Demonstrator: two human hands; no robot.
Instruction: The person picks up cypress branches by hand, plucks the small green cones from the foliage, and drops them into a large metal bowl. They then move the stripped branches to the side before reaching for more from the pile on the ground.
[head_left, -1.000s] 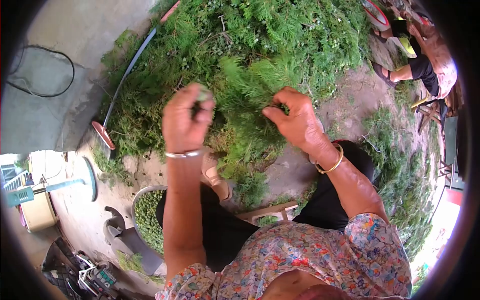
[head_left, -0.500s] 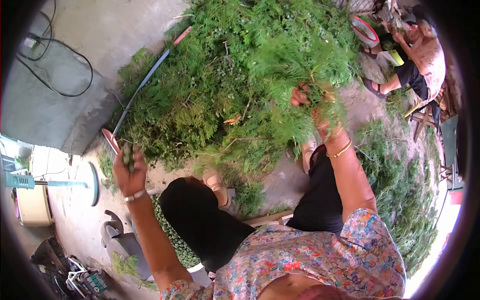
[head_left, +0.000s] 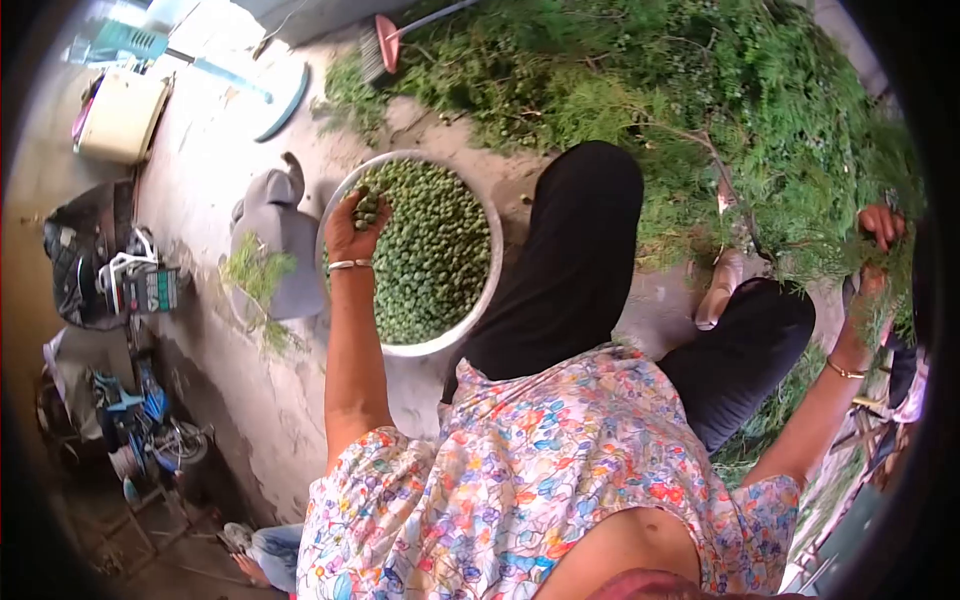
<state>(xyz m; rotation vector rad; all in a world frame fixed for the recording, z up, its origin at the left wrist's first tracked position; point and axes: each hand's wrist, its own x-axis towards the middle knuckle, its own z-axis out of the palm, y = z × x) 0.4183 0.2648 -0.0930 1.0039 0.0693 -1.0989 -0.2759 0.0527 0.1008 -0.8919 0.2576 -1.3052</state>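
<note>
A round white-rimmed basin (head_left: 496, 262) full of small green cones or berries (head_left: 430, 250) stands beside my knee. Over its upper left part is my left hand (head_left: 357, 222), its fingers curled round a few of these green cones. At the far right, my right hand (head_left: 882, 228) is closed on a leafy green branch (head_left: 800, 250); the leaves partly cover the fingers. Behind the basin and my legs lies a large heap of green branches (head_left: 560, 95).
A pink dustpan (head_left: 388, 42) and a brush lie by the heap. Left of the basin stands a grey elephant-shaped seat (head_left: 280, 235) with a sprig on it. Further left are a fan base (head_left: 283, 103), a cream box (head_left: 122, 115) and a small blue bike (head_left: 155, 405). Another person's foot (head_left: 240, 537) shows below.
The view has swung left, bringing the whole basin into sight. My left hand, with green cones in it, is now over the basin. My right hand and its branch appear further right.
</note>
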